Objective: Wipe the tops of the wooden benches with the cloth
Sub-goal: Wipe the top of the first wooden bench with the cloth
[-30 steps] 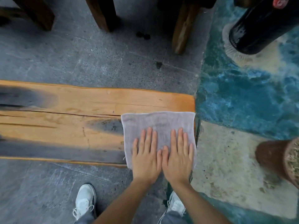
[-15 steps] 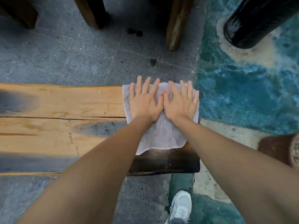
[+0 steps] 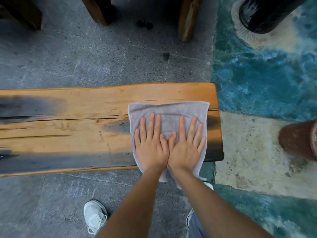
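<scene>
Cloth [image 3: 169, 111] lies flat on the counter [image 3: 77, 103] under both hands, left [image 3: 151, 146] beside right [image 3: 186, 146], thumbs touching, fingers [image 3: 151, 124] straight and slightly apart, pressing down.

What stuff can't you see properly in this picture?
- Head view: the wooden bench runs off the left edge, so its length is unknown.
- The wood under the cloth is hidden by it and by the left hand and right hand.
- The black post is cut off at the top.
- The brown pot is cut by the right edge.
</scene>
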